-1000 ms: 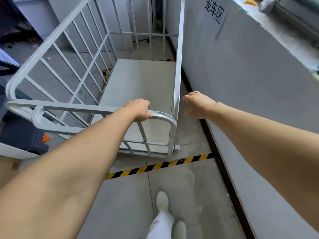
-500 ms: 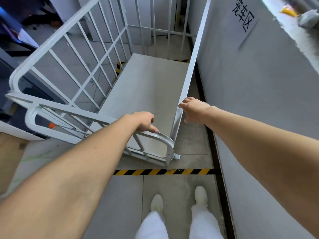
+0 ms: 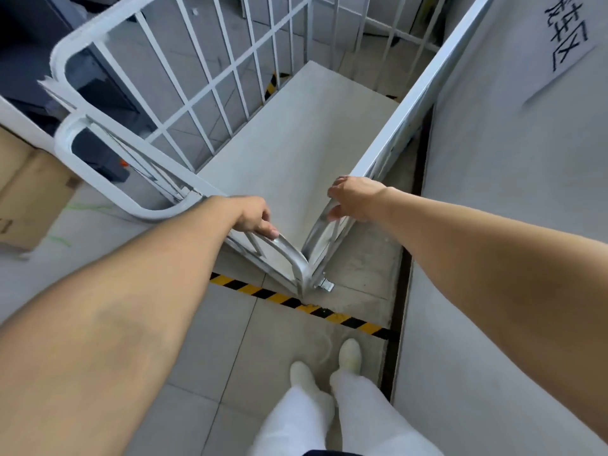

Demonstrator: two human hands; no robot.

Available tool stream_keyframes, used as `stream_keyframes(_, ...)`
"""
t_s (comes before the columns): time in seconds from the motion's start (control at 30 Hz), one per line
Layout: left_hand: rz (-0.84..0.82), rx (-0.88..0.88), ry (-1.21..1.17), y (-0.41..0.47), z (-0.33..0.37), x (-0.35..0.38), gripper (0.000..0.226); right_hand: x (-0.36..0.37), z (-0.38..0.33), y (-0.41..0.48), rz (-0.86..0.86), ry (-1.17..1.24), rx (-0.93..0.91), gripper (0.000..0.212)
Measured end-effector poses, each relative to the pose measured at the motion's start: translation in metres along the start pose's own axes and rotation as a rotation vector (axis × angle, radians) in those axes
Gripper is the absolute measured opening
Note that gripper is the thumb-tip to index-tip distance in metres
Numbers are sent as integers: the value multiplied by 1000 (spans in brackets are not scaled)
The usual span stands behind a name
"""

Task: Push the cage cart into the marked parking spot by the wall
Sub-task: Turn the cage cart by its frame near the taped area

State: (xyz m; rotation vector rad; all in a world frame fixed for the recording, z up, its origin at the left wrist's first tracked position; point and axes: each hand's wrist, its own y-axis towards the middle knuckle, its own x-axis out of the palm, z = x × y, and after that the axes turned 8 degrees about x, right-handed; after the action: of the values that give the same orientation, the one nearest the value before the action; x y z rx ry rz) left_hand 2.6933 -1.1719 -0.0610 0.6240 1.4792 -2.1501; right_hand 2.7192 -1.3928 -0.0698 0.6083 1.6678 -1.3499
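L hand [image 3: 255, 217], centre of frame, is clenched over the top rail of the near gate [image 3: 279, 245], fingers wrapped round the tube, thumb tip showing on the near side. R hand [image 3: 357, 200], just right of centre, grasps the top rail of the cart's R side panel [image 3: 418, 103], fingers curled over it and thumb pressed on the inner face. Both forearms are bare and reach in from the lower corners.

The two rails meet at the cart's near R corner post [image 3: 306, 278], w/ a small metal latch [image 3: 327, 286] at its foot. The cage cart [image 3: 296, 153] fills the upper centre: white barred panels on the L and far sides, grey flat deck inside. Its R panel runs alongside the grey wall [image 3: 510, 192] at the right of frame, w/ a narrow strip of floor and a dark baseboard line between.

A yellow/black hazard tape [image 3: 296, 302] crosses the floor slantwise below centre; the corner post stands just beyond it, about touching. More striped tape shows through the bars at upper centre. A paper sign [image 3: 566, 37] w/ black characters is stuck on the wall, upper right.

White shoes [image 3: 350, 355] and white trousers stand at bottom centre, on the near side of the tape. A cardboard box [image 3: 29, 192] sits at the left edge, beside the cart's swung-out L gate.
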Motion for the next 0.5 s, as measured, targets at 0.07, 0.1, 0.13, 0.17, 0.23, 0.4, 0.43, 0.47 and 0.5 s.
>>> stream_keyframes(0.07, 7, -2, 8, 1, -4, 1, 42, 1, 0, 3, -11, -7, 10, 53)
stream_keyframes(0.1, 19, -1, 13, 2, -7, 2, 42, 1, 0, 4, -11, -7, 14, 53)
stream_keyframes(0.13, 38, 0, 16, 3, -10, 3, 42, 1, 0, 4, -11, -11, 16, 52)
stream_keyframes(0.17, 60, 3, 10, 4, -13, 5, 41, 1, 1, 4, -11, -11, 19, 52)
stream_keyframes(0.23, 104, 9, -15, 5, -18, 10, 39, 1, 0, 4, -17, -5, 35, 52)
stream_keyframes(0.4, 141, 16, -11, 4, -17, 13, 41, -2, -6, 1, -50, -34, 80, 55)
stream_keyframes(0.43, 146, 21, -9, 4, -17, 14, 40, -2, -7, 0, -53, -38, 86, 55)
stream_keyframes(0.47, 153, 24, -7, 4, -18, 15, 40, -2, -7, 0, -58, -42, 90, 55)
stream_keyframes(0.5, 159, 27, -1, 4, -17, 16, 41, -2, -8, 0, -62, -45, 95, 54)
